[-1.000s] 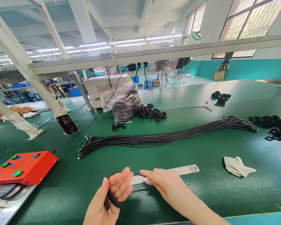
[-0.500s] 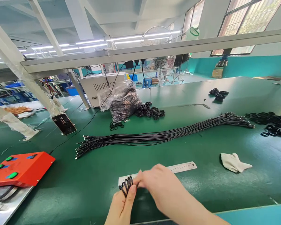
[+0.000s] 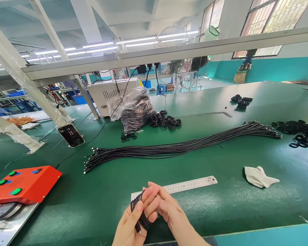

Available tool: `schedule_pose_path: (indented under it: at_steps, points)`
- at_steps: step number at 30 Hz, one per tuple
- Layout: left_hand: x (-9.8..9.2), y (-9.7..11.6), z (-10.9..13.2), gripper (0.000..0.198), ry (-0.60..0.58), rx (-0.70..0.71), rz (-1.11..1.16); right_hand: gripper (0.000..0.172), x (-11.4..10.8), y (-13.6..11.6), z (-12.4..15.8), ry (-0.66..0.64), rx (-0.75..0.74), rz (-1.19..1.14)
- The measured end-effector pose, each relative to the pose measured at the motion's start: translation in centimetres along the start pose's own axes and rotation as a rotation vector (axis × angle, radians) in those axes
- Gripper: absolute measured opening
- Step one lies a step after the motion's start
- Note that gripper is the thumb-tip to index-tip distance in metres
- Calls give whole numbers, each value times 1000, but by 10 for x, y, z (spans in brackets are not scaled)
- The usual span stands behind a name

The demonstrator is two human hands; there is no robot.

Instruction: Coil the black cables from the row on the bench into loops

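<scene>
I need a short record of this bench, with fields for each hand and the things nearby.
left hand: holds a coiled black cable, fingers closed
right hand: fingertips on the same coil; grip unclear
behind hands: steel ruler flat on green table
further back: long bundle of straight black cables
right side: white cloth
left side: orange box

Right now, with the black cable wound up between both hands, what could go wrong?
1. The coiled cable is gripped only by the left hand and the fingertips of the right hand; a loosened grip could let the loops spring open.
2. The ruler lies just beyond the hands and could get knocked askew.
</scene>
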State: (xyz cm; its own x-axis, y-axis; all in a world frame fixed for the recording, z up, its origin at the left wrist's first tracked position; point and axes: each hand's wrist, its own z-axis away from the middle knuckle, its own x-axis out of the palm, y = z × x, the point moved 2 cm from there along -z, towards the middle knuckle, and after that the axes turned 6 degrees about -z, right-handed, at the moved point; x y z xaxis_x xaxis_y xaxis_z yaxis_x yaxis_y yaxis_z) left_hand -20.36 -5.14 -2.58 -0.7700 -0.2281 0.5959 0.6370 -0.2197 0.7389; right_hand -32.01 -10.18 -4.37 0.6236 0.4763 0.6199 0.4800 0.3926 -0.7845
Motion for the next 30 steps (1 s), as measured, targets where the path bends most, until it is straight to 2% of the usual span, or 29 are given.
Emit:
schedule_pose_path:
  at_steps: [3, 5, 7, 8, 12, 14, 17, 21, 25, 30]
  points:
    - [1, -1, -1, 26, -95, 9, 81, 73, -2, 5, 6, -52, 37, 14]
    - [1, -4, -2, 27, -120, 36, 90, 86, 1, 6, 10, -72, 46, 25]
    - [-1, -8, -2, 25, -122, 58, 79, 91, 6, 5, 12, -104, 37, 36]
    - [-2, -10, -2, 24, -117, 63, 69, 87, 9, 5, 13, -134, 39, 50]
    - [-6, -17, -1, 25, -94, 1, 20, 57, 17, 6, 11, -300, 122, 60]
    - [-6, -19, 0, 32, -94, -12, 10, 53, 18, 6, 10, -336, 166, 39]
    - [-6, -22, 1, 33, -107, 18, -12, 55, 14, 4, 9, -298, 221, 67]
    - [-7, -24, 2, 23, -132, 73, -76, 40, 10, -1, 8, -314, 264, 220]
    - [-5, -24, 1, 29, -161, 126, -142, 33, 8, -5, 11, -369, 210, 436]
    - [-1, -22, -3, 27, -171, 157, -170, 22, 5, -7, 15, -289, 92, 608]
